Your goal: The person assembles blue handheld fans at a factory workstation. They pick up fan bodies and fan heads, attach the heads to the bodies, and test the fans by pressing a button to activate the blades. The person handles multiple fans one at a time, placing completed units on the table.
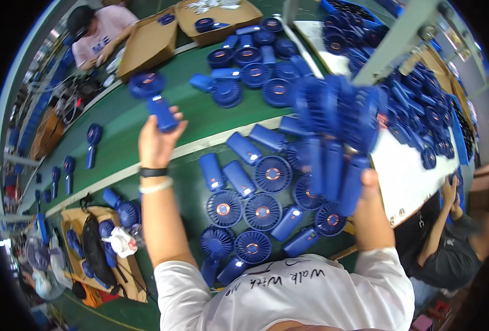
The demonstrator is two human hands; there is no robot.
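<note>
My left hand (161,138) reaches out over the green belt with its fingers and thumb round the lower handle of a blue handheld fan (160,110). That fan's round head points away from me and is slightly blurred. On the right, my right hand (369,196) grips several blue handheld fans (332,138) bunched side by side, heads up and handles down; motion smears them, and they hide part of my fingers. Below and between my hands, more blue fans (262,211) lie on the green work surface, some with small lit displays on their handles.
Fans also lie on the belt (106,132) to the left and at the back. Cardboard boxes (150,47) stand beyond it, near a person in pink (103,36). A white table (415,176) with heaped fans is at right, beside a grey post (399,44) and a person in black (454,248).
</note>
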